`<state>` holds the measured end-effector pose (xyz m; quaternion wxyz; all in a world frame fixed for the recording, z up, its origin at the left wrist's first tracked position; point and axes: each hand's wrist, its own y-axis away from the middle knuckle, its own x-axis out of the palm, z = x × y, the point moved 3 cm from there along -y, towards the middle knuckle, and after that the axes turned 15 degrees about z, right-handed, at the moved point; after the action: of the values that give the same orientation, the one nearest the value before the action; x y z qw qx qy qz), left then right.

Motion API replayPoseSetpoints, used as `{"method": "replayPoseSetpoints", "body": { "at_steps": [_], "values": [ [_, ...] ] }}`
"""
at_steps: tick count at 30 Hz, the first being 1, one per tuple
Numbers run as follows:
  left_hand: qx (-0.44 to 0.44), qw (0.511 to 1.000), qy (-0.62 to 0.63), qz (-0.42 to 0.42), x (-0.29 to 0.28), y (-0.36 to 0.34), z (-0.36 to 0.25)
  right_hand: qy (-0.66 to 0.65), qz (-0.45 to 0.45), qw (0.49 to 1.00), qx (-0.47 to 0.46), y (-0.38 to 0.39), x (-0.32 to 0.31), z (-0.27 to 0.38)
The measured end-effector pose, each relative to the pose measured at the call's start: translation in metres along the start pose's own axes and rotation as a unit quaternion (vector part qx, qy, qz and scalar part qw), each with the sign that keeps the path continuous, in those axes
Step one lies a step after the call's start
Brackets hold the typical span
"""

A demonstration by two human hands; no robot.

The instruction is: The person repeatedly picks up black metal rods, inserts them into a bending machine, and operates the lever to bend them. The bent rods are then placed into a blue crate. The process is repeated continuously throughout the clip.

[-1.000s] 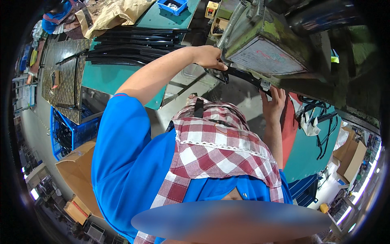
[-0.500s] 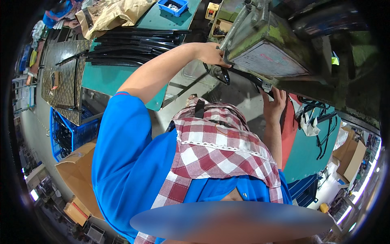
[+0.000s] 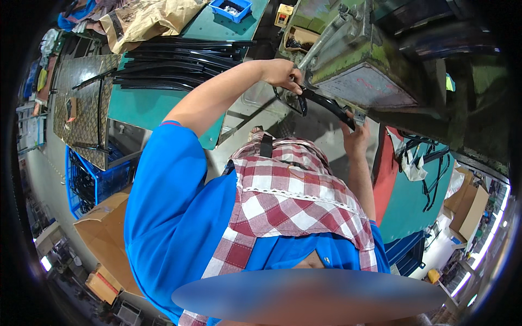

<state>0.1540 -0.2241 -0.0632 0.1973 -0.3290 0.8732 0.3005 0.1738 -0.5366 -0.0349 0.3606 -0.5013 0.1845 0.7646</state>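
A black bar [image 3: 326, 104] lies slantwise in the upper right-centre of the frame, its left end higher than its right, held at both ends. The left hand [image 3: 284, 75] is curled closed about the upper end, thumb and fingers pinching it. The right hand [image 3: 356, 137] is partly closed, thumb and fingers round the lower end, though some of its fingertips are hidden. A small metal tab [image 3: 359, 117] sits right by those fingers. Below the left hand a thin black loop [image 3: 291, 107] hangs near the bar; whether the two join cannot be told. Just above the bar stands a worn green machine [image 3: 341, 68] with a pale plate [image 3: 364, 86] on its face. In the upper left, many black strips [image 3: 168, 62] lie side by side on a green table [image 3: 147, 104], near crumpled brown paper [image 3: 155, 22] and a blue tray [image 3: 231, 12]. An open box of small dark parts [image 3: 299, 41] is at upper centre. At right, bent black pieces [image 3: 433, 187] and a white cloth [image 3: 416, 168] rest on another green surface [image 3: 405, 209]. A blue crate [image 3: 111, 182] and a cardboard box [image 3: 111, 236] fill the lower left.
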Motion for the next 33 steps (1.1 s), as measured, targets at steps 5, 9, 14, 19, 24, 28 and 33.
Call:
{"method": "replayPoseSetpoints", "body": {
  "at_steps": [5, 9, 14, 19, 24, 28, 33],
  "values": [
    [-0.039, 0.998, 0.046, 0.000, -0.008, 0.012, -0.014, 0.104, 0.020, 0.993, 0.061, -0.003, 0.000, 0.006],
    [-0.034, 0.862, 0.423, -0.279, -0.018, 0.029, -0.005, 0.157, 0.050, 0.986, 0.001, -0.019, 0.009, 0.052],
    [0.064, 0.722, 0.582, -0.369, -0.002, 0.027, -0.006, 0.146, 0.190, 0.970, -0.048, -0.054, 0.028, 0.101],
    [0.057, 0.724, 0.592, -0.348, -0.002, 0.036, -0.020, 0.127, 0.225, 0.966, -0.010, -0.062, 0.045, 0.067],
    [0.014, 0.753, 0.573, -0.324, -0.013, 0.032, -0.023, 0.103, 0.195, 0.975, 0.000, -0.059, 0.032, 0.062],
    [-0.014, 0.763, 0.560, -0.321, -0.013, 0.009, -0.009, 0.099, 0.151, 0.983, -0.014, -0.055, 0.024, 0.058],
    [0.003, 0.772, 0.573, -0.275, -0.010, -0.005, -0.003, 0.091, 0.092, 0.991, -0.038, -0.051, 0.021, 0.047]
  ]
}}
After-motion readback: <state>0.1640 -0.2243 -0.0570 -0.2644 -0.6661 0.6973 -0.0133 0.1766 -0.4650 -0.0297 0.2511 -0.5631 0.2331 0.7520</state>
